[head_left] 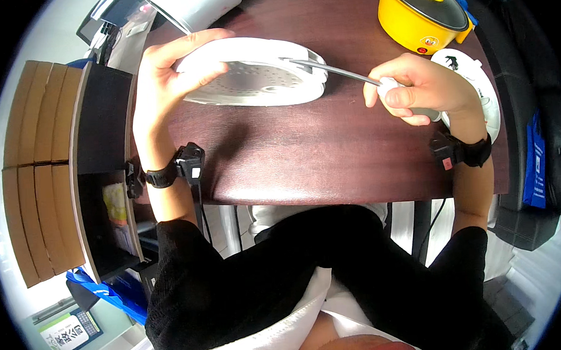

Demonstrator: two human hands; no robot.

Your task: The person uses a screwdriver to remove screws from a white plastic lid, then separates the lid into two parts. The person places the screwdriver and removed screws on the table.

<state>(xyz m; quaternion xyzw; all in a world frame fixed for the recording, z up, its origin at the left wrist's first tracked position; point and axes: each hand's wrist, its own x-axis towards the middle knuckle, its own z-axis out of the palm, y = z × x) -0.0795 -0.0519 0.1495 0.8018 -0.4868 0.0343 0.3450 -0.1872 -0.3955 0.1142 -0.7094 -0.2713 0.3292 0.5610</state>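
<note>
On the left of the dark reddish-brown surface [317, 154], the left hand [163, 70] grips the left edge of a white perforated dish [257, 81], thumb on the near side and fingers around the far side. The dish is tilted, its holed inside showing; whether it touches the surface cannot be told. On the right, the right hand [423, 84] is closed around the pale handle [388, 86] of a thin metal rod [342, 71], which points left to the right part of the dish's rim; contact there is unclear. Far right stands a yellow pot [405, 22] with a dark lid [426, 6]. Partly hidden behind the right hand is a white plate [489, 97] with dark markings.
</note>
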